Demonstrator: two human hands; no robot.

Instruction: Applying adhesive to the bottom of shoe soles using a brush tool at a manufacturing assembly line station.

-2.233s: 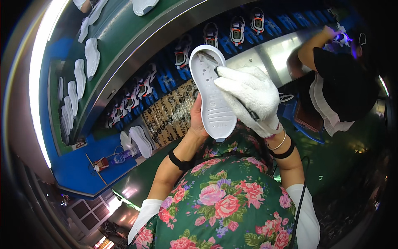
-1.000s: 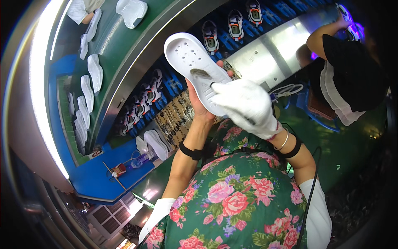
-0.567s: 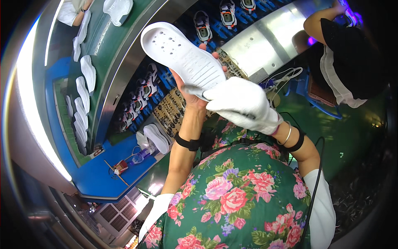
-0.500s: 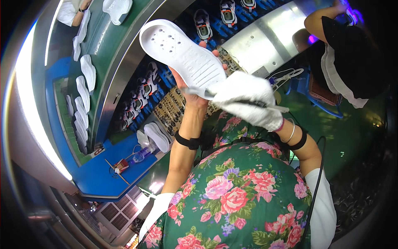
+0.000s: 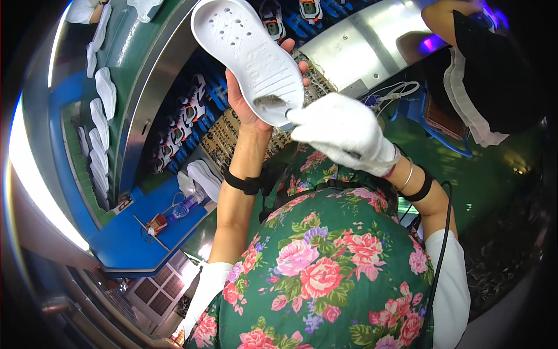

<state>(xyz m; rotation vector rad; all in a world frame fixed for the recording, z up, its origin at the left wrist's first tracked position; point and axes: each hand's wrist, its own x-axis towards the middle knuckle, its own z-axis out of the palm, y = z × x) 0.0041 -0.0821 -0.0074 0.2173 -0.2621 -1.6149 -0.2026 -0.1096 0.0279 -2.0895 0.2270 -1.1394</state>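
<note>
My bare left hand (image 5: 243,107) supports a white shoe sole (image 5: 251,64) from beneath, its fingertips showing past the right edge. The sole tilts with its inner face toward me; holes dot the far end and ridges cross the middle. A white knit glove covers my right hand (image 5: 343,131), closed around a thin brush (image 5: 269,102). The brush's bristles lie on the inside of the sole at its near end, close to the rim. Most of the brush's handle is hidden by the glove.
White soles (image 5: 100,125) line a green conveyor belt (image 5: 139,46) on the left. Shoe uppers (image 5: 185,113) sit on blue racks beyond my hands. A blue table (image 5: 131,235) holds a plastic bottle (image 5: 187,205). A co-worker in dark clothes (image 5: 494,75) works at the right.
The brush has gone from the sole's near left edge to its inner surface, and the glove has turned. The sole and the surroundings now appear further up and left in view.
</note>
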